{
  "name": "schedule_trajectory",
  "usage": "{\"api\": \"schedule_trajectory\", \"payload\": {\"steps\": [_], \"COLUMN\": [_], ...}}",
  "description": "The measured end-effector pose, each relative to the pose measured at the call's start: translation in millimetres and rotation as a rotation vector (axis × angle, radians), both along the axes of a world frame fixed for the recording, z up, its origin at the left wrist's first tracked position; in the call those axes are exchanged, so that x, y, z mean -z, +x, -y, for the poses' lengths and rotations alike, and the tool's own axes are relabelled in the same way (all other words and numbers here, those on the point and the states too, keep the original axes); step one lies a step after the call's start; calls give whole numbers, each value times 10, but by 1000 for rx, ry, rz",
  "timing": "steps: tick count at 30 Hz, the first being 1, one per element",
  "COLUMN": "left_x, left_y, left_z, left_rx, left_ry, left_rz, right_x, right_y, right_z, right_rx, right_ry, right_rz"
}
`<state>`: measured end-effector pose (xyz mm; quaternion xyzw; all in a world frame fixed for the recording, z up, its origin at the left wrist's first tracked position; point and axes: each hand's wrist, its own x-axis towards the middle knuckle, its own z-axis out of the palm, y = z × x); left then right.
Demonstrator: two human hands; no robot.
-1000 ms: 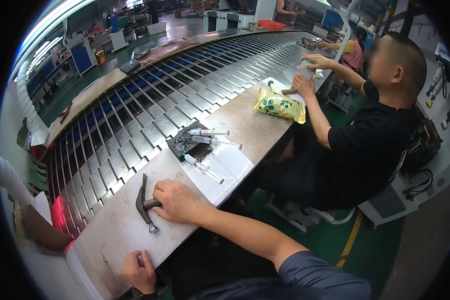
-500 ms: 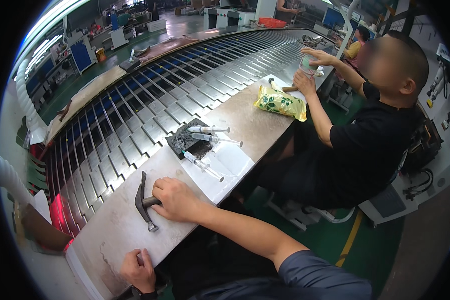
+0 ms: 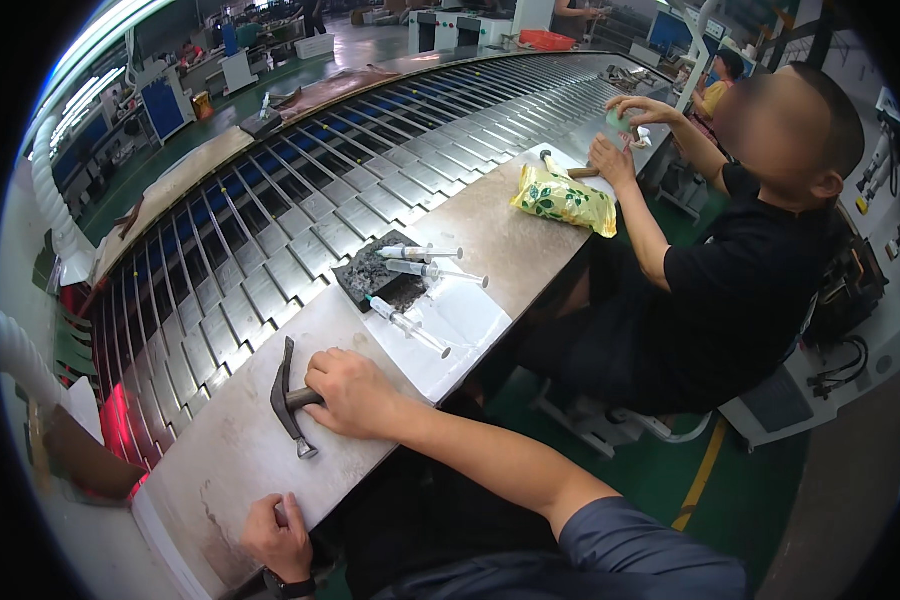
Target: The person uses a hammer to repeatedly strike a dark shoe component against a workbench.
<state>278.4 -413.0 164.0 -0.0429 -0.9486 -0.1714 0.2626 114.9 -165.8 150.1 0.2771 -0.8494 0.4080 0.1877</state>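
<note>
My right hand [image 3: 350, 393] is closed round the short handle of a hammer [image 3: 288, 400]. The hammer's dark, curved metal head lies on the pale tabletop [image 3: 232, 455], just left of my fingers. At the near edge of the same top rests my left hand [image 3: 278, 535], its fingers curled in with nothing visible in them. Beyond my right hand, three syringes [image 3: 407, 325] lean on a dark grey, rough-surfaced block [image 3: 380, 268]. White paper [image 3: 460, 330] lies beneath them.
A slatted metal conveyor [image 3: 270, 240] runs along the table's far side. At right, a seated co-worker [image 3: 750, 260] in black holds a clear, greenish container [image 3: 622, 125]. Near them lie a yellow packet with green leaves [image 3: 567, 200] and another hammer [image 3: 560, 166].
The co-worker's hands have shifted around the container, which now appears tilted. My hands and the hammer have stayed almost in place.
</note>
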Motion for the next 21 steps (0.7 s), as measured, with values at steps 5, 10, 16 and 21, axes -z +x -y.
{"api": "schedule_trajectory", "payload": {"steps": [5, 10, 16, 21], "left_x": [5, -15, -20, -75], "left_y": [-26, -30, -35, -23], "left_z": [-33, -49, -45, -60], "left_rx": [22, 3, 5, -5], "left_ry": [7, 4, -3, -18], "left_rz": [-26, -9, -26, -40], "right_x": [33, 18, 22, -28], "right_y": [-12, -34, -42, -25], "right_z": [-12, -21, -18, -24], "right_rx": [-7, 1, -5, -48], "right_ry": [3, 3, 4, -11], "right_rz": [3, -12, -12, 19]}}
